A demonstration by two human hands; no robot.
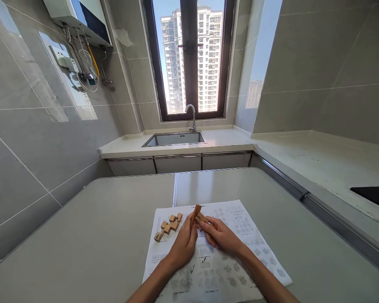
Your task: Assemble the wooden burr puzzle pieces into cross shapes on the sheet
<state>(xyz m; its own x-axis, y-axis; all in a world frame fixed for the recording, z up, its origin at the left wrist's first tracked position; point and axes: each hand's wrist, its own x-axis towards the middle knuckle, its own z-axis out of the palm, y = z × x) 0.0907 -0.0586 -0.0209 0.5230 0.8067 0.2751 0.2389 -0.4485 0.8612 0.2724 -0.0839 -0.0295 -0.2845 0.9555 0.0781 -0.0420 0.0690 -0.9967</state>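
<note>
On the grey bench (pixel 97 235), a printed sheet (pixel 240 235) is spread flat. Above its top edge two wooden puzzle pieces (pixel 198 215) are held together, one upright, one angled, touching. Left hand (pixel 183 244) fingers are closed on the upright piece; right hand (pixel 221 235) fingers are pinched on the angled one. A cluster of joined wooden blocks (pixel 168 226) is left lying on the sheet, just beside the left hand.
</note>
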